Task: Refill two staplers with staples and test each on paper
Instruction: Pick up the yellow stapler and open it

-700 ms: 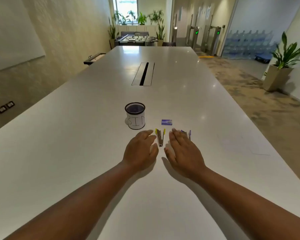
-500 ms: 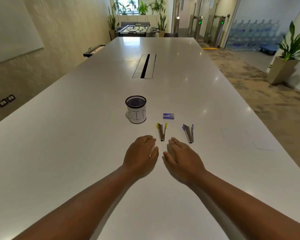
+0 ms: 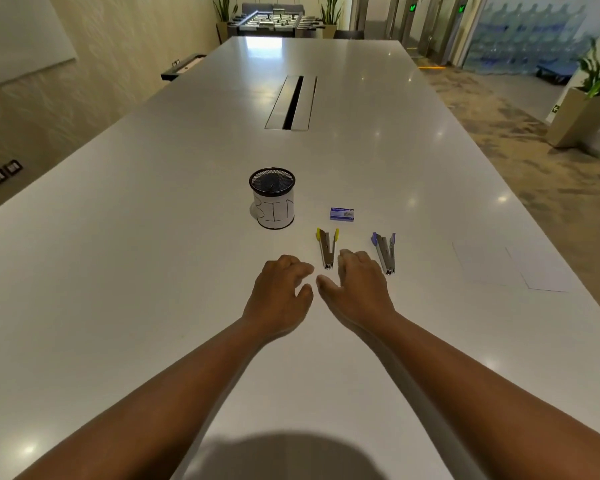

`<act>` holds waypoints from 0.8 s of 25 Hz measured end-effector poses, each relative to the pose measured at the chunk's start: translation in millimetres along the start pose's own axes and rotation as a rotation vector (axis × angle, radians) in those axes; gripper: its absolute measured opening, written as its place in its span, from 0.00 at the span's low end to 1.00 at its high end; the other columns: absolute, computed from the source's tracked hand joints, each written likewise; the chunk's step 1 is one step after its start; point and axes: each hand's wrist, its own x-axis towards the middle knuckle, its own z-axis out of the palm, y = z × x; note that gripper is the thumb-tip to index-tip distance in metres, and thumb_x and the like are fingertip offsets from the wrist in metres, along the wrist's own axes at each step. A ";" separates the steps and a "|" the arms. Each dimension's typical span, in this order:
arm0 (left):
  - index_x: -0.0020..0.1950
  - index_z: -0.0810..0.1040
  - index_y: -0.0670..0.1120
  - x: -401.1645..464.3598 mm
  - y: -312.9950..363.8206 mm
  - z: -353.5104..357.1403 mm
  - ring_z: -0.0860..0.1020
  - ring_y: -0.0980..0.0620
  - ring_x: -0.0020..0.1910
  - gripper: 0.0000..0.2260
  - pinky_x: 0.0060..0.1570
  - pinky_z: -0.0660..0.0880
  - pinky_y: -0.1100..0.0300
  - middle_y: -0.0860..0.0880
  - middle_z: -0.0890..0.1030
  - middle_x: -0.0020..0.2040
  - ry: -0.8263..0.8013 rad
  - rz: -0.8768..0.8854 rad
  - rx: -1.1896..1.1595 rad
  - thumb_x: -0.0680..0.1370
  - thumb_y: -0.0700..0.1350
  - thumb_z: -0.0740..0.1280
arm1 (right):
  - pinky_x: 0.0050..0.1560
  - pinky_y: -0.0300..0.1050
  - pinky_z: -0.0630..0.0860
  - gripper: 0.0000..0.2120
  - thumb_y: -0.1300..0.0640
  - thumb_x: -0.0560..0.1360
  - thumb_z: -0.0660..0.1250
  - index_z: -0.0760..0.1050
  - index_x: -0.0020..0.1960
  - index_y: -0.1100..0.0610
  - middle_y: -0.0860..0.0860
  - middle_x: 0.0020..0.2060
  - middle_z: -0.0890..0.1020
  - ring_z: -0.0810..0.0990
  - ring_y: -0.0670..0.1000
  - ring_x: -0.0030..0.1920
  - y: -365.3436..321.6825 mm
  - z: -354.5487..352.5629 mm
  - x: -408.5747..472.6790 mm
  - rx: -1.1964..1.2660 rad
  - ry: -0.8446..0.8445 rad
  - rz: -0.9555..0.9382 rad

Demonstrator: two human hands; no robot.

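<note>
Staplers lie side by side on the white table (image 3: pixel 118 306), both swung open in a V shape with the metal part between the coloured ends. One yellow stapler (image 3: pixel 326 247) lies near the middle, and one purple stapler (image 3: pixel 383 251) lies to the right of it, a little apart. Behind them, toward the far end of the table, rests a small blue box of staples (image 3: pixel 342 214), closed as far as I can see. Two white sheets of paper (image 3: pixel 510 266) lie flat further to the right, well apart from the staplers, and they are hard to see against the white surface.

Both hands are low over the table, just in front of the staplers, and they hold nothing. On the left hand (image 3: pixel 279 294) the fingers are loosely curled, with the thumb pointing to the other hand. On the right hand (image 3: pixel 355 289) the fingers are also bent and relaxed; the fingertips (image 3: pixel 347 254) are between the two staplers, very near the lower end of the yellow one. I cannot tell if they touch it.

To the left of the staple box stands a black mesh cup (image 3: pixel 272 199) with a white label that reads "BIN". A long cable slot (image 3: pixel 292 102) is in the middle of the table, further away.
</note>
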 end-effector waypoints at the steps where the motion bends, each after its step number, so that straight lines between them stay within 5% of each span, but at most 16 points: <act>1: 0.68 0.79 0.49 0.1 -0.1 -0.9 0.74 0.49 0.62 0.19 0.62 0.76 0.49 0.51 0.79 0.62 -0.009 -0.013 -0.023 0.77 0.45 0.64 | 0.43 0.49 0.74 0.19 0.37 0.74 0.66 0.70 0.48 0.54 0.50 0.43 0.76 0.75 0.53 0.44 -3.7 1.7 7.9 -0.013 0.005 0.032; 5: 0.70 0.77 0.49 -1.5 -1.6 -2.0 0.74 0.48 0.65 0.24 0.64 0.75 0.46 0.50 0.79 0.64 -0.021 -0.015 -0.080 0.75 0.42 0.59 | 0.37 0.47 0.75 0.20 0.34 0.74 0.63 0.72 0.48 0.51 0.47 0.38 0.78 0.78 0.51 0.37 -13.0 6.5 27.5 -0.039 0.057 0.161; 10: 0.74 0.72 0.49 -0.8 -8.7 2.8 0.74 0.51 0.68 0.24 0.68 0.74 0.47 0.51 0.76 0.70 0.002 -0.086 -0.237 0.76 0.40 0.62 | 0.30 0.43 0.66 0.13 0.41 0.74 0.61 0.69 0.39 0.50 0.46 0.31 0.76 0.75 0.48 0.31 -10.8 7.5 26.0 0.030 0.095 0.184; 15: 0.81 0.61 0.52 13.5 -3.7 -3.4 0.75 0.52 0.67 0.28 0.69 0.73 0.51 0.53 0.71 0.76 -0.019 -0.194 -0.302 0.81 0.45 0.63 | 0.32 0.45 0.69 0.13 0.41 0.74 0.62 0.70 0.37 0.49 0.46 0.29 0.77 0.75 0.46 0.31 -1.4 4.0 13.5 0.286 0.053 0.161; 20: 0.67 0.77 0.59 36.1 10.8 -7.6 0.79 0.46 0.63 0.15 0.69 0.72 0.41 0.46 0.83 0.61 -0.059 -0.167 -0.796 0.81 0.51 0.62 | 0.40 0.54 0.74 0.12 0.47 0.80 0.64 0.76 0.42 0.53 0.51 0.36 0.81 0.76 0.50 0.36 4.7 -1.7 6.3 0.584 -0.029 0.060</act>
